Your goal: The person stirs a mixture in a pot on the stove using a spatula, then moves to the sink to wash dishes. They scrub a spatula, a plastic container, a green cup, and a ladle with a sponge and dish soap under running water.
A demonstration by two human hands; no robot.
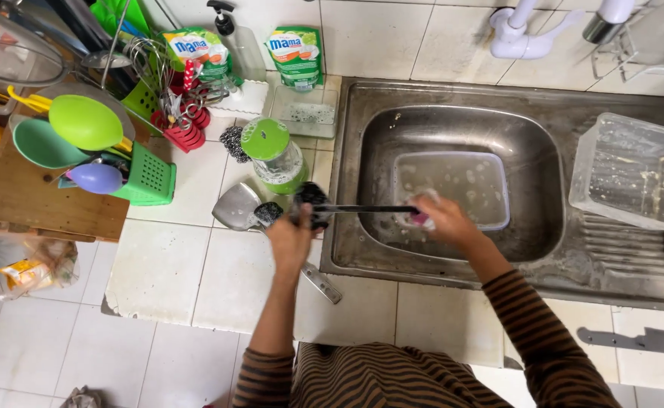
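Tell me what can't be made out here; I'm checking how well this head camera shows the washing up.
- Left hand: its fingers are blurred, and what the black utensil ends in is hidden by them.
- Right hand: covers most of the pink sponge.
- Tub in the sink: cloudy water hides its bottom.
- Clear box: far side cut by the right edge.
- Tap: cut by the top edge.
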